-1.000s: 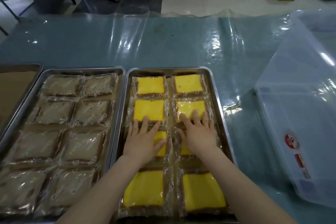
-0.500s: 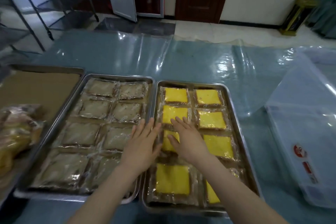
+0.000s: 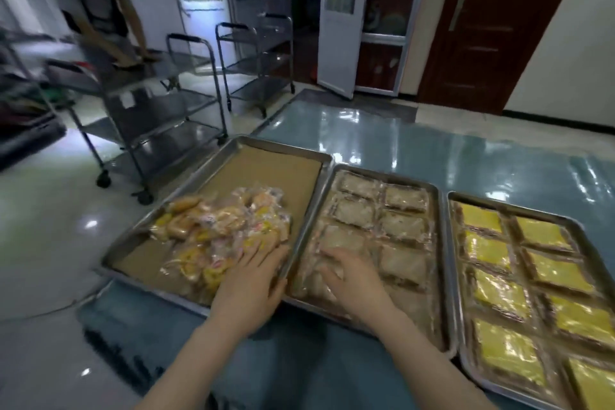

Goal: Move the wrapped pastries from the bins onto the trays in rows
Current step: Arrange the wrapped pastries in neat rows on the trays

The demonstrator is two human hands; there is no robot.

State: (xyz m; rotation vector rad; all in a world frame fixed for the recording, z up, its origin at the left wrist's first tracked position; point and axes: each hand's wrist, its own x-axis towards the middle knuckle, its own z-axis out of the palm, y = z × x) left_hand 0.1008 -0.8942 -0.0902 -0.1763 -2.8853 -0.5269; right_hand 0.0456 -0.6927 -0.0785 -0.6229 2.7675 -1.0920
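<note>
Three metal trays sit side by side on the blue table. The left tray (image 3: pixel 253 151) has brown paper and a loose heap of wrapped pastries (image 3: pixel 216 230). Rows of pale wrapped pastries (image 3: pixel 376 220) fill the middle tray (image 3: pixel 439 243). Yellow wrapped pastries (image 3: pixel 519 280) lie in rows on the right tray (image 3: pixel 457 309). My left hand (image 3: pixel 249 286) lies flat with straight fingers over the rim between the left and middle trays, touching the heap's edge. My right hand (image 3: pixel 352 280) rests flat on the pale pastries at the middle tray's near left.
Steel trolleys (image 3: pixel 156 103) stand on the shiny floor to the left of the table. A person (image 3: pixel 106 7) stands at the far left by one trolley. A white door (image 3: pixel 339 17) and a dark wooden door (image 3: pixel 489 23) are behind the table (image 3: pixel 399 143).
My view swung left, bringing the left tray's heap into sight. Both hands moved left off the yellow pastries: the left to the heap's edge, the right onto the pale pastries.
</note>
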